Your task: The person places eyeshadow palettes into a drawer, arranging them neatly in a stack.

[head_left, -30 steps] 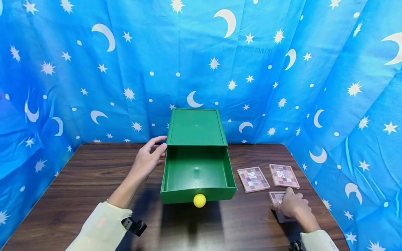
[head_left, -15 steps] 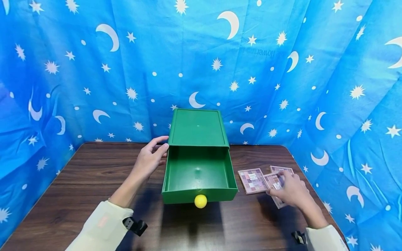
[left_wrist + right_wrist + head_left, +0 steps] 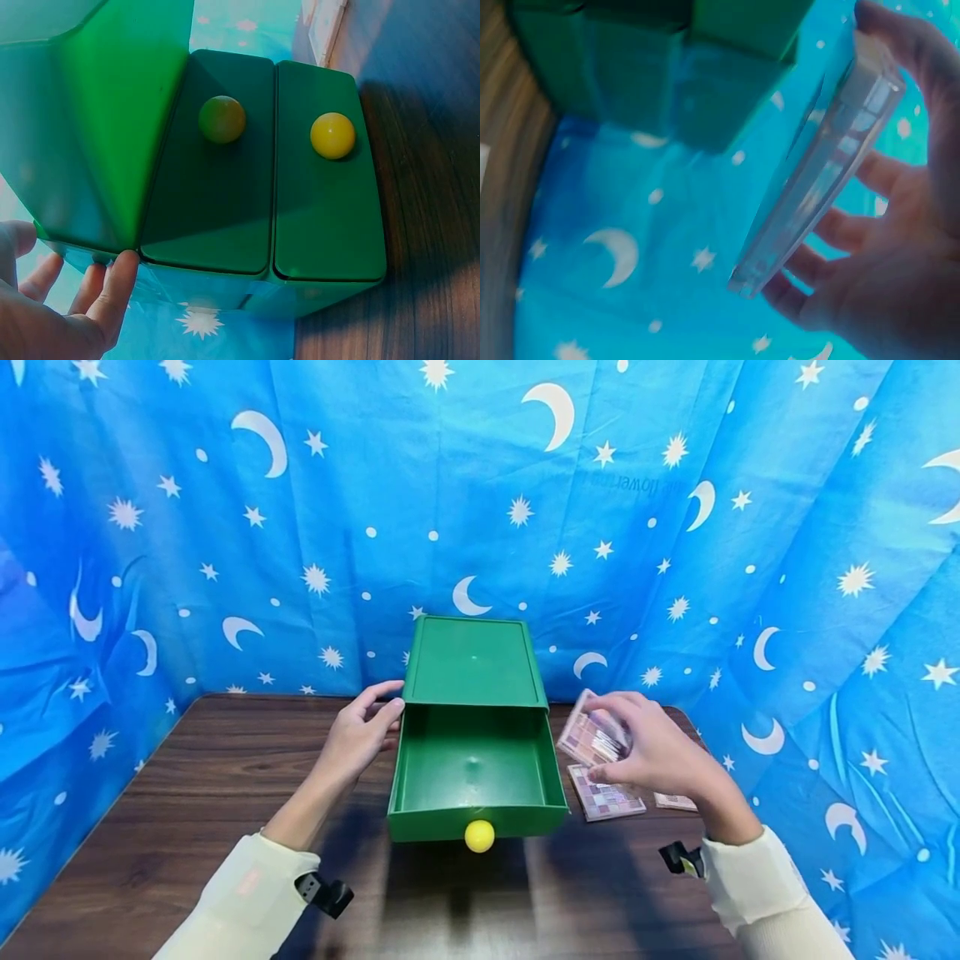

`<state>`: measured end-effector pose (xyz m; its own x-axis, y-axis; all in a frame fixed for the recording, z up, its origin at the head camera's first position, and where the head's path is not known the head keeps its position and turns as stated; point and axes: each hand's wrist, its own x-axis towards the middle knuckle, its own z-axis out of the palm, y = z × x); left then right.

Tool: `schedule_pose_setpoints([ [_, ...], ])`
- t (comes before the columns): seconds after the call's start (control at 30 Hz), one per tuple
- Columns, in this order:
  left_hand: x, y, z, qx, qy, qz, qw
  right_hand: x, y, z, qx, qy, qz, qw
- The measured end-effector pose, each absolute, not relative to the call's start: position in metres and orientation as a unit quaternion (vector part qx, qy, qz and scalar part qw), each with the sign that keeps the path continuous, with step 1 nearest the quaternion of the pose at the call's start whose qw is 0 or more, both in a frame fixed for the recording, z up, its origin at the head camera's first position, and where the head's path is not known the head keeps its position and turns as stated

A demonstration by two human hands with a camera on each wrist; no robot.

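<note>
A green drawer unit (image 3: 474, 660) stands on the table, its top drawer (image 3: 427, 825) pulled out and its inside bare. My left hand (image 3: 352, 735) rests its fingertips on the unit's left side near the drawer opening. My right hand (image 3: 660, 756) grips a flat, square eyeshadow palette (image 3: 583, 735) by its edges, raised and tilted just right of the drawer. In the right wrist view the palette (image 3: 821, 169) shows edge-on between thumb and fingers. Another palette (image 3: 611, 802) lies on the table below it; a third (image 3: 675, 802) is partly hidden behind my right hand.
Two lower drawers (image 3: 214, 187) with yellow knobs (image 3: 332, 136) are shut in the left wrist view. The open drawer's yellow knob (image 3: 480, 836) sticks out toward me. A blue curtain (image 3: 337, 527) with moons and stars surrounds the dark wooden table (image 3: 225, 777).
My right hand has picked a palette off the table at the right and carried it up and leftward, close to the drawer. The left hand has stayed on the unit's side.
</note>
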<state>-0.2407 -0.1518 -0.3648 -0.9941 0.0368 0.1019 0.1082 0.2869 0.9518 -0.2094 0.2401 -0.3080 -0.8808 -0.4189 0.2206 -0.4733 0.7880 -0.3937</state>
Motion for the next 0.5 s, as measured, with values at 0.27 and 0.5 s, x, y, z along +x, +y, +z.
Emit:
schedule_pose_setpoints([
  [0.27, -0.240, -0.152, -0.363, -0.049, -0.799, -0.598, 0.023, -0.213, 0.190, -0.285, 0.329, -0.920, 0.213, 0.006],
  [0.5, -0.237, -0.153, -0.362, -0.045, -0.796, -0.603, 0.021, -0.217, 0.159, -0.282, 0.376, -0.907, 0.187, -0.028],
])
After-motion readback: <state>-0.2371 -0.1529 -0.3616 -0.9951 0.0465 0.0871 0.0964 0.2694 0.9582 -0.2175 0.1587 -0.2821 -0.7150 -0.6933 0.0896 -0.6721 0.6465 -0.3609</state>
